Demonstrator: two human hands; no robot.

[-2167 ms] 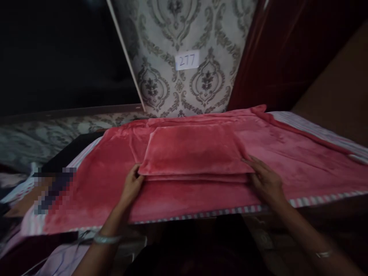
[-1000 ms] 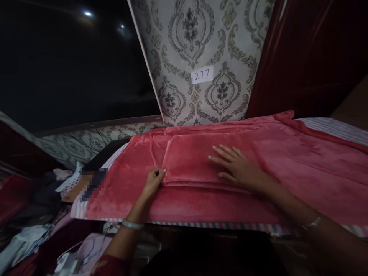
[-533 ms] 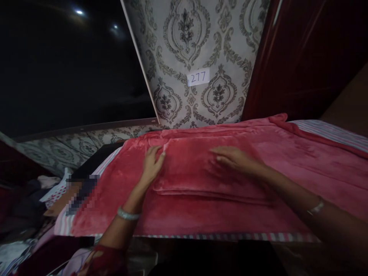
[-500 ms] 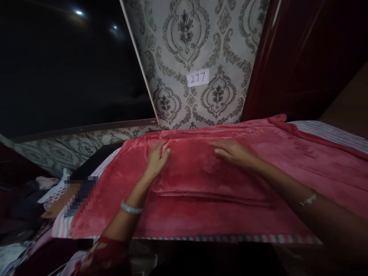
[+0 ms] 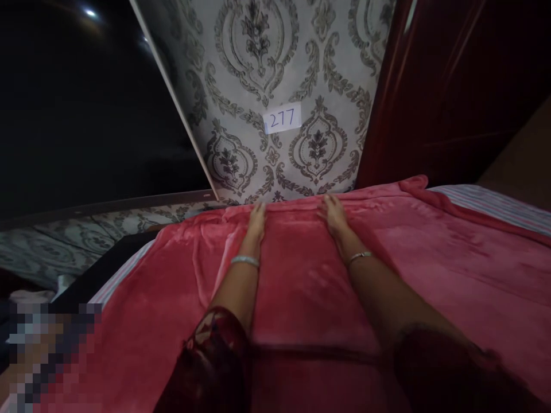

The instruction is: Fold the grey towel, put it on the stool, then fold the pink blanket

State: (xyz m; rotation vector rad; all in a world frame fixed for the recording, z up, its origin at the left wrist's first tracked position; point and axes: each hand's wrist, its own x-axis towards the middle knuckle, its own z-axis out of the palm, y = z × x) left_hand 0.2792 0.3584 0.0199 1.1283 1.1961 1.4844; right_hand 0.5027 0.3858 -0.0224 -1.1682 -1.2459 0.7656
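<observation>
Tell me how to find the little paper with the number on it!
Look at the big grey patterned wall behind the red blanket. Just above where the left hand and right hand rest flat on the blanket's far edge sits the small white paper label. It alone is plain white, with "277" handwritten.

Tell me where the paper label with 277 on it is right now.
In the head view, the 277 label is stuck on the patterned wall panel, centre frame, above the far edge of the red blanket.
</observation>
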